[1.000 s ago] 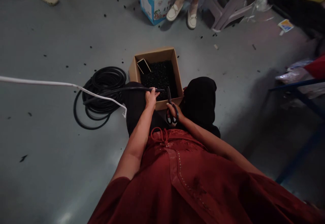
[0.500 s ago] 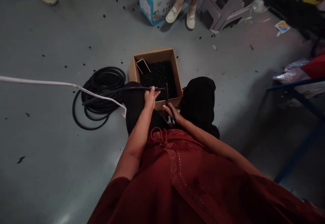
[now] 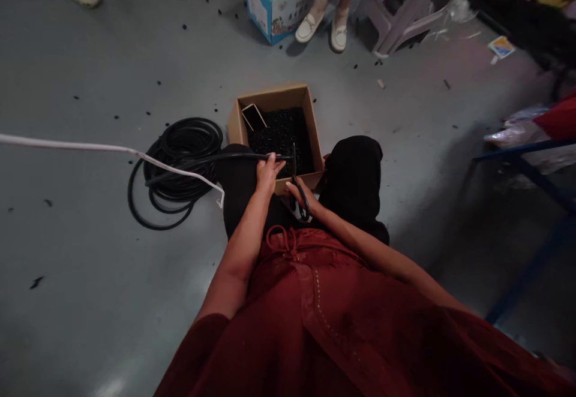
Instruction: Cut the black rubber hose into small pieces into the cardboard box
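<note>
My left hand (image 3: 268, 174) is closed around a black ribbed tube (image 3: 238, 156) that runs over my left knee from a large coil (image 3: 180, 145) on the floor. In my right hand (image 3: 302, 194) is a pair of black-handled scissors (image 3: 294, 166), with the blades pointing up across the tube's end. Both hands are over the near side of an open cardboard box (image 3: 273, 94) between my knees. Many small black pieces (image 3: 283, 127) fill its bottom. A dark-screened phone (image 3: 254, 118) leans in its far left corner.
A white cord (image 3: 90, 145) comes in from the left above the coil. Beyond the box stand a blue carton (image 3: 281, 7), a person's white shoes (image 3: 338, 36) and a grey plastic stool (image 3: 391, 19). A blue metal frame (image 3: 535, 175) is at the right. Small black bits dot the floor.
The scissors have turned slightly in my right hand, their handles shifting a little left and their blades closer together. My left hand and the tube have barely moved.
</note>
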Demonstrator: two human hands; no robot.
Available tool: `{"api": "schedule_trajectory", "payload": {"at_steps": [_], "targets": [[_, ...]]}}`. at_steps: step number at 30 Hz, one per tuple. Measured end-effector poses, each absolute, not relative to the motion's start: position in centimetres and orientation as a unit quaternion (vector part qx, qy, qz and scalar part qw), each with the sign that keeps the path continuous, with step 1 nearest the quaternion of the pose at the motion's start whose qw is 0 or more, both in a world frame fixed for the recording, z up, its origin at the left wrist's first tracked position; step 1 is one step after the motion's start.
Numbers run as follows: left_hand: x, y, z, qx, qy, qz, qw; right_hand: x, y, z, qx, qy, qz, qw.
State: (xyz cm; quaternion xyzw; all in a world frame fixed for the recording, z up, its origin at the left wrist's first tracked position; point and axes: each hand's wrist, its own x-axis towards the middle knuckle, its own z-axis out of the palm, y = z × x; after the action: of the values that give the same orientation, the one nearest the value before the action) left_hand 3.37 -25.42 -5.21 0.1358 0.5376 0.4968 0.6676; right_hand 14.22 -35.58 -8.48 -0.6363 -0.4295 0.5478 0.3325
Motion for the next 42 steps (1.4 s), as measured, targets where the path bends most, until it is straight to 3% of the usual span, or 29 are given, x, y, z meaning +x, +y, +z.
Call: {"api": "schedule_trajectory", "payload": {"at_steps": [42], "targets": [[3.4, -25.1, -6.0, 0.153, 0.543, 0.481, 0.671, 14.8, -34.3, -8.7, -0.677, -0.431, 0.514, 0.303]]}}
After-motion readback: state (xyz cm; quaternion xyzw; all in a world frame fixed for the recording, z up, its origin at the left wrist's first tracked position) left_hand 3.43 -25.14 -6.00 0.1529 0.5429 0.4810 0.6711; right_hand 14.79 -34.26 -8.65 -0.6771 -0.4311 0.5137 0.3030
